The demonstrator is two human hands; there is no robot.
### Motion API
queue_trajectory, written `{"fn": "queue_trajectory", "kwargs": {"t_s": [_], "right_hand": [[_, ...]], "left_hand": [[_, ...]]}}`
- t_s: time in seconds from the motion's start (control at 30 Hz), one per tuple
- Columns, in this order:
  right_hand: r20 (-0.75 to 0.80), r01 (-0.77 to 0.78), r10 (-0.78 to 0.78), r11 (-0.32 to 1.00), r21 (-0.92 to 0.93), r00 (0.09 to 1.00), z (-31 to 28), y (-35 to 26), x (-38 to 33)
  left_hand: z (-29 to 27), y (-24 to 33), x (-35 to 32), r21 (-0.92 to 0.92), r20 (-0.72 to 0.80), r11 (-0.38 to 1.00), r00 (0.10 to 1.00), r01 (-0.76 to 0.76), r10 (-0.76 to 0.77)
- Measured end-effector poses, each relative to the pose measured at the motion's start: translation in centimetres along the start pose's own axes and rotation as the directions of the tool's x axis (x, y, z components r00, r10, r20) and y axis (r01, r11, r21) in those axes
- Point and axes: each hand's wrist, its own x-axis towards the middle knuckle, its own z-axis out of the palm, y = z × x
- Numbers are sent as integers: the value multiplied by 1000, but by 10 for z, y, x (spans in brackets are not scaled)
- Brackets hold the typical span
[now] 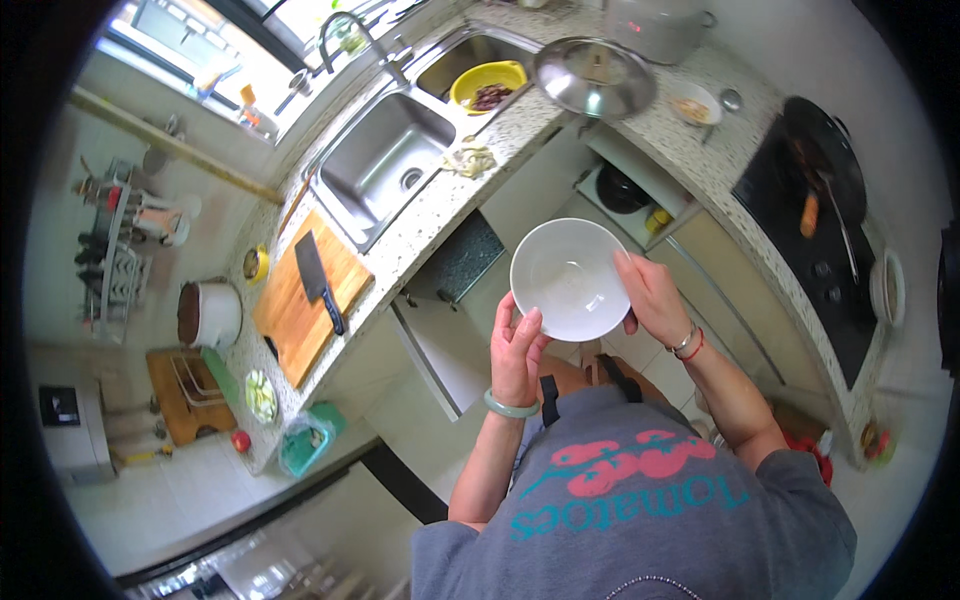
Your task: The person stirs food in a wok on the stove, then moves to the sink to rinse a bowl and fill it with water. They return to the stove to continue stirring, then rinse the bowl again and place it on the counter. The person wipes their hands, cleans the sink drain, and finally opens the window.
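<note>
Near the speckled counter [412, 240], both hands [516, 358] [655, 300] grip a white bowl [570, 272] by its sides, forearms [490, 465] angled inward.

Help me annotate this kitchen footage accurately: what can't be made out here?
Head view: the underside of the glossy white round bowl, facing away from the camera.
Head view: some fingers of the right hand, covered by that bowl.
Head view: what the small dark reddish pieces in the round yellow bowl are; too small.
Head view: what lies in the round black wok; too dark.
</note>
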Motion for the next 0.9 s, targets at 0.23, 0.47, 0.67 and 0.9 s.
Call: {"fn": "queue_trajectory", "kwargs": {"t_s": [0.23,0.47,0.67,0.9], "right_hand": [[232,65,-90,992,109,969,50,-12,104],[302,533,-442,749,-394,845,126,26,258],[434,588,-524,169,-791,733,168,70,360],[213,416,-530,299,-859,821,110,61,421]], "left_hand": [[-25,26,42,-160,-264,969,954,-189,143],[-85,55,122,-254,-402,921,898,-296,178],[-126,104,203,-264,-413,945,908,-191,68],[-168,153,281,-253,-447,950,893,-182,53]]}}
